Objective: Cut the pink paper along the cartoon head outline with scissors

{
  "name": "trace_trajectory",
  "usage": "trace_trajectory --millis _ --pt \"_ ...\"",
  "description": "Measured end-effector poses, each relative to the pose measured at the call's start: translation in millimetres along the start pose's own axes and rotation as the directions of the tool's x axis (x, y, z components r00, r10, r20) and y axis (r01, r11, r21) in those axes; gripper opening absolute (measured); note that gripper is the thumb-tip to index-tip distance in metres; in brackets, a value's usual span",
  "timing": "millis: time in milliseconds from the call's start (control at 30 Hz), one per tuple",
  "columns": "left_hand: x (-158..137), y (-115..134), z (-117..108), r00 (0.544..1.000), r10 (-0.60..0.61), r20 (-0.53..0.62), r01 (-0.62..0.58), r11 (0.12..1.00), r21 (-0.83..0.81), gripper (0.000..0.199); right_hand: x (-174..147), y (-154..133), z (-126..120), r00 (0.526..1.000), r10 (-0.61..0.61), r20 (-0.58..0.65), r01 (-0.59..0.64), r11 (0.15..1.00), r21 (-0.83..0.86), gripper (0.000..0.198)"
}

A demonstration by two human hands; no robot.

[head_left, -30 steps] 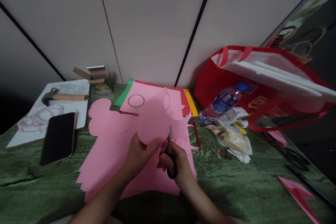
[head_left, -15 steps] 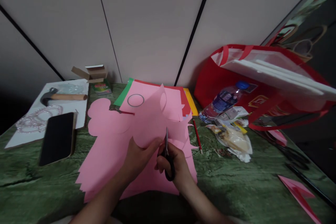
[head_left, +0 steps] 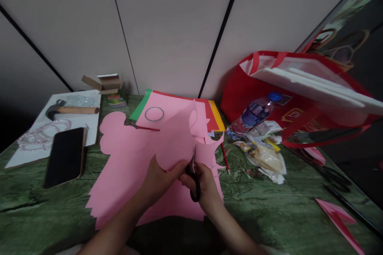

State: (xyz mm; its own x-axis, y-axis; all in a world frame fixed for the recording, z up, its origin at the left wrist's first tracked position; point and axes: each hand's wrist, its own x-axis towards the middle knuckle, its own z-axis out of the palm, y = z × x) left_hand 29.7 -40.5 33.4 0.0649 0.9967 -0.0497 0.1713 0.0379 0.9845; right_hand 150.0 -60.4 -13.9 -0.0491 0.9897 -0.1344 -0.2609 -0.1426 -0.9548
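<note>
My right hand [head_left: 202,185] is closed around the black handles of a pair of scissors [head_left: 195,187], whose blades point up and away from me. Pinched between the thumb and fingers of my left hand [head_left: 161,181] is a sheet of pink paper [head_left: 176,143]. The blades are at the right side of that sheet, where curved cut edges show. Under both hands lies a stack of more pink paper [head_left: 119,187] with stepped edges. Rounded pink cut-outs [head_left: 113,133] rest at its left. A dark ring outline [head_left: 154,114] shows on the pink paper behind.
Left stand a phone [head_left: 66,157], a hammer [head_left: 74,110], clear beads [head_left: 44,135] and a small open box [head_left: 115,97]. To the right are a red pencil [head_left: 224,155], a water bottle [head_left: 254,113], a plastic-wrapped item [head_left: 266,159], a red bag [head_left: 236,87] and another pair of scissors [head_left: 329,175].
The scissors and my right hand have shifted slightly right, and the blades now tilt more to the right. The held pink sheet has moved a little right with its raised tip lower.
</note>
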Motion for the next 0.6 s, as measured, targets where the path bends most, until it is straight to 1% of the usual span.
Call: trace_trajectory --millis 100,200,333,600 --pt "-0.2 -0.7 0.0 1.0 -0.009 0.024 0.009 1.0 -0.003 0.015 -0.8 -1.6 0.4 1.0 0.007 -0.002 -0.007 1.0 -0.026 0.03" --pt "-0.1 -1.1 -0.2 0.999 0.02 0.048 -0.019 1.0 -0.022 0.015 -1.1 -4.5 1.6 1.0 0.013 -0.007 -0.013 0.999 -0.048 0.031" --pt "0.0 -0.5 -0.5 0.995 0.048 0.083 -0.046 0.999 -0.029 0.02 -1.2 -7.1 2.3 0.999 0.039 -0.003 -0.039 0.998 -0.048 0.032" --pt "-0.7 1.9 -1.3 0.994 0.076 0.082 -0.071 0.995 -0.065 0.019 -1.7 -3.9 0.1 0.999 0.042 0.011 -0.041 0.998 -0.049 0.024"
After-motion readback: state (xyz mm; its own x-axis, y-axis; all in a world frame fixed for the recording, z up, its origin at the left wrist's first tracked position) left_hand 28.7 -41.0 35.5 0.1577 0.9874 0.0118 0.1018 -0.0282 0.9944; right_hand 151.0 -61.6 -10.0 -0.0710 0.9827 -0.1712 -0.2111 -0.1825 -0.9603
